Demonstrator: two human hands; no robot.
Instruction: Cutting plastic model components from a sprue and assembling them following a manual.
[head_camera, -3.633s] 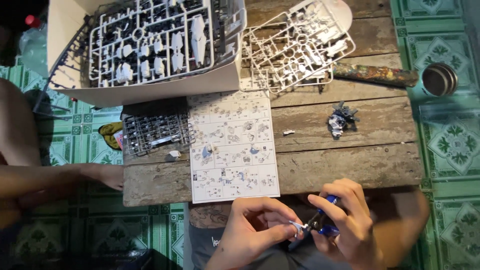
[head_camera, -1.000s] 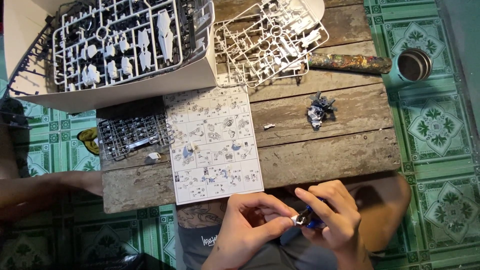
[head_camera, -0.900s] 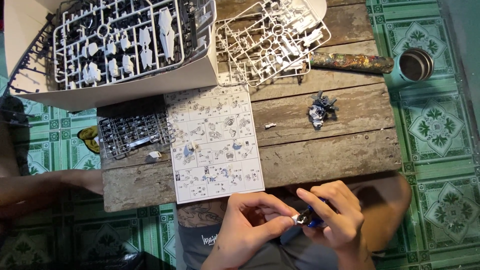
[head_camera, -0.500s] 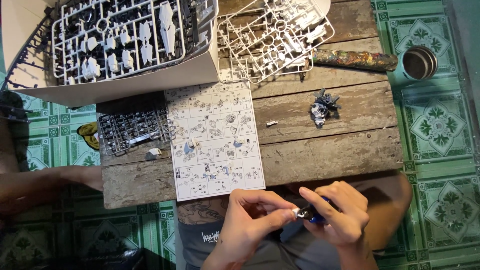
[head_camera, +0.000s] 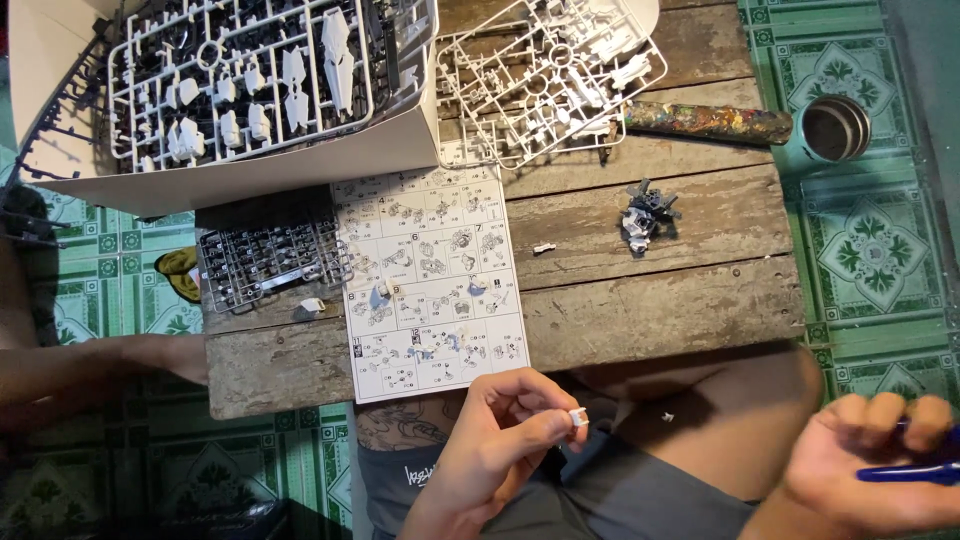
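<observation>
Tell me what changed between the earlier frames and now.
The hands have parted. The right hand swung out to the right, taking the blue tool with it. The left hand stayed over the lap, pinching the small white part. The instruction sheet, sprues and small assembled figure on the wooden table did not move.

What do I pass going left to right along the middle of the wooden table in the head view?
Dark grey plastic parts frame → white printed instruction sheet → tiny white loose part → small grey-and-white partly built model.
</observation>
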